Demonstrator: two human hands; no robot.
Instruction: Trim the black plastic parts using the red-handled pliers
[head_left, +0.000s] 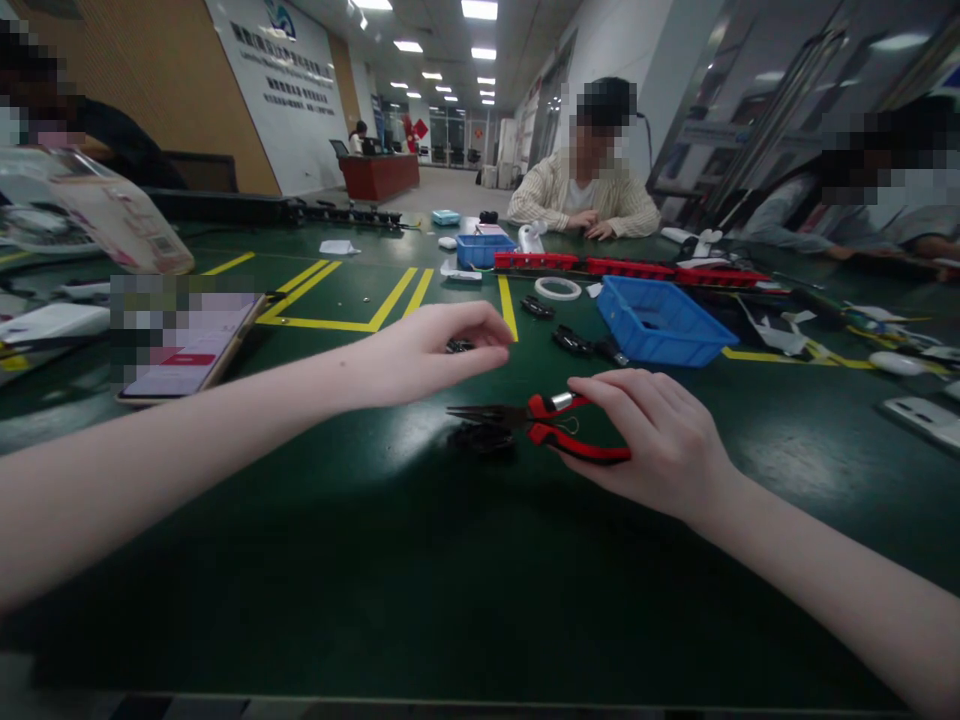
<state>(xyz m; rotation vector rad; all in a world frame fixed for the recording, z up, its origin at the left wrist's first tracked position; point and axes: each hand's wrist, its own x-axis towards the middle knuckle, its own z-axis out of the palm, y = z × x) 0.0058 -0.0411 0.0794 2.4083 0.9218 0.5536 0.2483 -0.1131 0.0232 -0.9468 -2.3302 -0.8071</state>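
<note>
Grips red-and-black pliers [541, 434] in the right hand [656, 445], with the jaws pointing left by a black part [484, 440] on the green table [375, 590]; cannot tell whether touching it; curves the left hand [427, 345], loose and released, above the table, just beyond and left of the pliers; has a blue tray [664, 343] beyond the right hand, with more black parts [572, 341] beside it
</note>
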